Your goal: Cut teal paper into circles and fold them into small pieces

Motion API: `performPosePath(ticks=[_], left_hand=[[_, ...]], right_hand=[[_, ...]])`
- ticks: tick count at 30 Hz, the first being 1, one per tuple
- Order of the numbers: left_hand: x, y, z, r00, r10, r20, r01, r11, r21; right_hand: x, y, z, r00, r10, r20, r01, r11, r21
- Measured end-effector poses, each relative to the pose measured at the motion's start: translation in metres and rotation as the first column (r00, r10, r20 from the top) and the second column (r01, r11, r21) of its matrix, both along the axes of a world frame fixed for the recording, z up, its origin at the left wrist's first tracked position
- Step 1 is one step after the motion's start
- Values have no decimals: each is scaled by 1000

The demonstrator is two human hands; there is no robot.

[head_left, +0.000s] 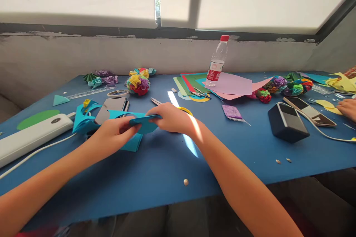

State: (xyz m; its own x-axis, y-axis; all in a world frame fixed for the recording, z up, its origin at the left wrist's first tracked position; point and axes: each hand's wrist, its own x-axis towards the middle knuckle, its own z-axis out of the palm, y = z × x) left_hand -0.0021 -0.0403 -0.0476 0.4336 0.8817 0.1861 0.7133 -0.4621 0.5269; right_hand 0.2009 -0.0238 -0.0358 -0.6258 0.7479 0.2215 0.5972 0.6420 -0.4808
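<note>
Between my two hands, above the blue table (155,170), is a folded piece of blue paper (147,126). My left hand (114,133) pinches its left end between thumb and fingers. At its right end my right hand (169,117) is closed on the same paper, its fingertips partly hidden. Scissors (156,101) lie just behind my right hand, mostly covered by it, with a yellow handle showing. Under and behind my left hand are more cut blue paper pieces (132,143) and a phone (110,108).
A white power strip (36,137) with a cable lies at the left. Colourful paper flowers (138,83) sit at the back. A water bottle (217,64) stands by stacked coloured paper (236,83). A dark box (287,122) and another person's hand (347,109) are at the right.
</note>
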Motion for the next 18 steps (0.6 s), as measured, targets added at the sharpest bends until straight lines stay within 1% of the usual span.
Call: performPosePath(ticks=[1, 2, 3, 4, 7, 8, 10, 14, 18], left_hand=[[0, -1, 1, 998, 17, -69, -17, 1000, -5], [-1, -1, 2, 991, 39, -129, -40, 999, -3], [-1, -2, 3, 978, 54, -199, -54, 999, 5], [-2, -2, 4, 965, 66, -255, -60, 998, 34], [-6, -2, 7, 928, 58, -368, -11, 992, 130], [-8, -1, 7, 921, 45, -386, 18, 988, 156], [-11, 2, 7, 911, 10, -412, 79, 977, 198], [-15, 5, 4, 880, -59, -472, 194, 951, 242], [-15, 6, 2, 856, -82, -511, 245, 934, 260]], right_hand=[[4, 2, 2, 986, -120, 116, 110, 990, 86], [9, 5, 4, 941, -266, 208, 231, 956, 180], [16, 8, 6, 865, -421, 273, 350, 896, 272], [23, 11, 8, 798, -528, 290, 438, 839, 322], [48, 22, 10, 644, -706, 294, 606, 706, 367], [56, 25, 8, 593, -744, 307, 648, 668, 366], [70, 33, 2, 513, -776, 366, 707, 624, 333], [84, 46, -16, 424, -760, 492, 768, 590, 250], [88, 53, -29, 380, -756, 533, 786, 567, 244]])
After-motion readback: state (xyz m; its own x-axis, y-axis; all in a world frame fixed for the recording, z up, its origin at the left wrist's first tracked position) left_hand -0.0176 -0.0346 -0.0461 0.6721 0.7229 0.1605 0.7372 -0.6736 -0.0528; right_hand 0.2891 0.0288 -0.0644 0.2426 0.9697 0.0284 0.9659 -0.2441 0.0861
